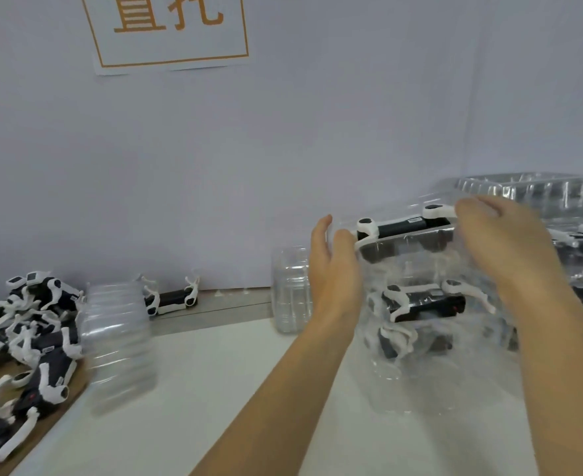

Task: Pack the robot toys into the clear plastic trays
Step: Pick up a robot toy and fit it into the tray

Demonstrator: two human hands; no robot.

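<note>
A clear plastic tray (417, 255) is held above the white counter (214, 389), right of centre, between both hands. One black-and-white robot toy (403, 225) lies in its upper compartment; a second toy (423, 302) shows through the plastic lower down, and a third (396, 338) sits beneath that, blurred. The left hand (331, 259) lies against the tray's left edge, fingers straight and upright, thumb at the rim. The right hand (506, 242) covers the tray's right edge, fingers bent over the rim; the blur leaves its exact grip unclear. Behind the right hand, filled trays (537, 190) are stacked at the far right. A pile of loose robot toys (32, 324) lies at the left edge of the counter. Just beside the pile stands a stack of empty trays (118, 338), and a further clear tray (290, 290) stands near the left hand. One single toy (173, 297) rests by the wall (283, 132), which carries a paper sign (170, 32) with orange characters.
</note>
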